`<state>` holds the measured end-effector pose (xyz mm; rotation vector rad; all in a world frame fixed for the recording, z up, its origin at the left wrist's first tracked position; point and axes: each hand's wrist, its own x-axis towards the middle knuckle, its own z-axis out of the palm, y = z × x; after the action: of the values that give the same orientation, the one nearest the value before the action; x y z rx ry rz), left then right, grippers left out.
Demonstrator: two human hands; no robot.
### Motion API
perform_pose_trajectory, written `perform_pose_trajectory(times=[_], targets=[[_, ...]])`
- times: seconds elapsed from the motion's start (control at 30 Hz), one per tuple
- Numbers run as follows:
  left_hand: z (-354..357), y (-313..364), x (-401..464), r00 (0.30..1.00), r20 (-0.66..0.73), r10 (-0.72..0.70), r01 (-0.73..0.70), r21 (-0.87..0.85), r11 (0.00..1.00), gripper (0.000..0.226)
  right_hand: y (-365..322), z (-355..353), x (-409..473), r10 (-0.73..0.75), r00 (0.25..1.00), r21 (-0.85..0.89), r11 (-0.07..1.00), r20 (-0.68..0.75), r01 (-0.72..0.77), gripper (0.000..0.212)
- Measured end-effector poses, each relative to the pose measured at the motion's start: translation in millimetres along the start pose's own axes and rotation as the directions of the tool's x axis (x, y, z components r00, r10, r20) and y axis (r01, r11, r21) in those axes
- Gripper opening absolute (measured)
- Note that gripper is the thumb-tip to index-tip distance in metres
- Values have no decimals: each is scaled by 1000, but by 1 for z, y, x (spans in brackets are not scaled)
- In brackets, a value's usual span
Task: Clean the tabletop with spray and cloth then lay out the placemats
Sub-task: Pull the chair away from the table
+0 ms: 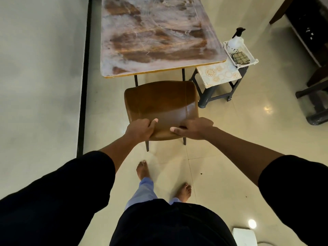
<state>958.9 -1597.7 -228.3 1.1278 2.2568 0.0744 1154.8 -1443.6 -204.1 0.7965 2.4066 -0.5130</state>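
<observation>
The table (156,38) ahead has a brown top smeared with whitish streaks. To its right, on a small stool (220,75), lie patterned placemats (218,72) and a white basket (248,55). The basket holds a spray bottle (235,40) with a black trigger and a folded checked cloth (241,58). A brown chair (159,100) stands at the table's near edge. My left hand (140,129) and my right hand (191,128) both grip the top of the chair's backrest.
A white wall with a black vertical strip (85,77) runs along the left. Dark furniture (312,32) stands at the right edge of the tiled floor. My bare feet (143,170) are just behind the chair. A white object (245,237) lies bottom right.
</observation>
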Motion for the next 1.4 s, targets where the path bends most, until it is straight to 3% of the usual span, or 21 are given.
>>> perform_pose_trajectory(times=[0.07,0.2,0.23,0.33,0.4,1.4], targets=[[6,-2,-22,987,-101,122,-116,61,991,71,10,6,-7,-99,994,-104,990,-50,93,100],[15,-18,-43,923,-162,350,-278,350,895,78,17,11,-13,-135,976,-297,952,-171,80,39],[16,-22,-43,914,-158,374,-294,379,877,73,16,11,-14,-120,972,-306,950,-201,54,34],[13,-24,-43,908,-168,383,-289,409,866,47,9,15,-17,-49,973,-279,960,-224,-16,32],[9,-23,-42,922,-177,344,-253,398,882,41,5,17,-18,-13,973,-270,962,-230,-51,30],[12,-15,-40,952,-92,293,-236,393,889,45,21,28,-14,-37,960,-296,954,-278,-49,33]])
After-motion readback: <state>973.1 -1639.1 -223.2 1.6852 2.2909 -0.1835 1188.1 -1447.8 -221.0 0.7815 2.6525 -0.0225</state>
